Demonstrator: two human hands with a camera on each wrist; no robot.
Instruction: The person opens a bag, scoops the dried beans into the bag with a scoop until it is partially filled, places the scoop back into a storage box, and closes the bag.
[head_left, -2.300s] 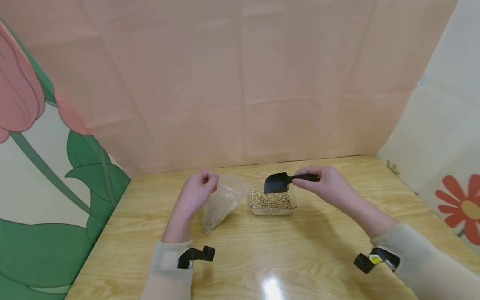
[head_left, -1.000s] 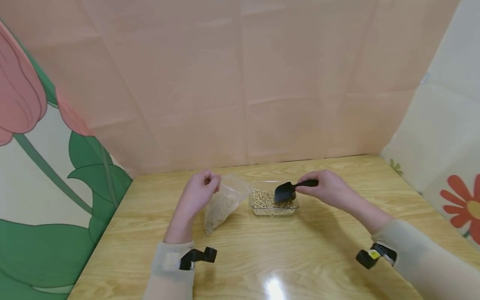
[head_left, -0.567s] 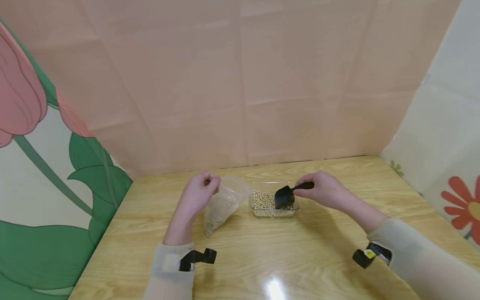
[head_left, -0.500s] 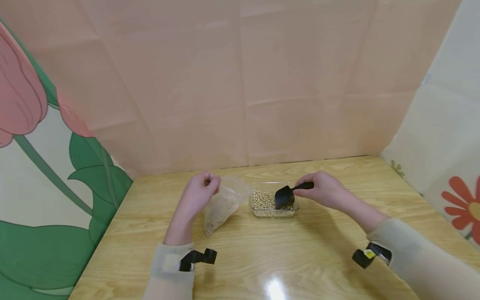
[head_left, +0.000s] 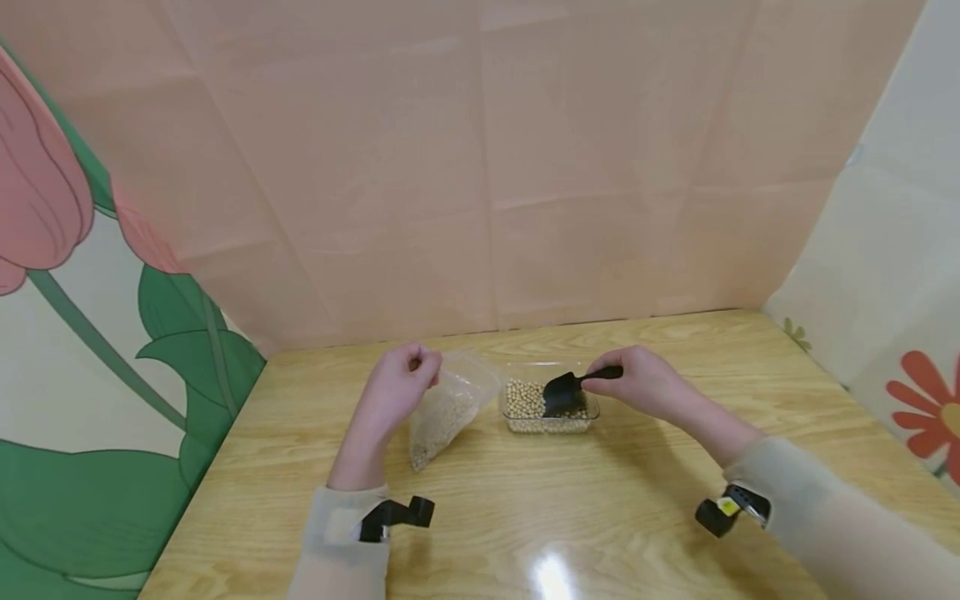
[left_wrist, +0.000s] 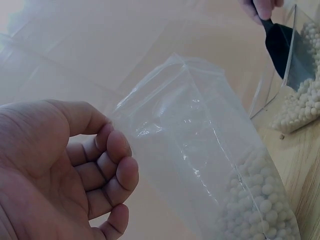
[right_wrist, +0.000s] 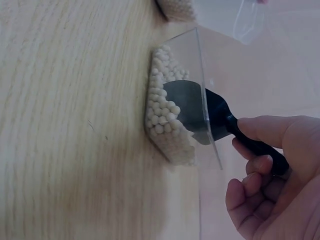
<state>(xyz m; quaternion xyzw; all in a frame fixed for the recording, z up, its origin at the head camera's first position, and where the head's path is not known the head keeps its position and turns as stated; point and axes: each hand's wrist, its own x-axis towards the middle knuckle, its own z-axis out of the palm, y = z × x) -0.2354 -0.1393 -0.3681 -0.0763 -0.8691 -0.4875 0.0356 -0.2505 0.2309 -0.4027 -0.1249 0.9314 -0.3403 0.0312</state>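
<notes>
My left hand [head_left: 399,382] pinches the top edge of a clear zip bag [head_left: 448,404] between thumb and curled fingers. Pale round beans [left_wrist: 260,200] fill the bag's lower corner, and its mouth gapes a little in the left wrist view. A clear rectangular container [head_left: 551,425] of the same kind of beans [right_wrist: 162,110] stands right of the bag. By its handle, my right hand [head_left: 637,379] grips a black scoop [head_left: 561,395]. The scoop's blade is inside the container, its front end down among the beans, as the right wrist view shows through the wall.
Both things are on a wooden table [head_left: 487,517]. A plain pinkish sheet [head_left: 480,183] hangs behind its far edge, and a floral-printed sheet stands at either side. Each forearm wears a wrist camera, one on the left sleeve [head_left: 337,533].
From above the container, the scoop has come down into the beans at its right part, then shifted slightly left. My left hand and the bag have stayed nearly still.
</notes>
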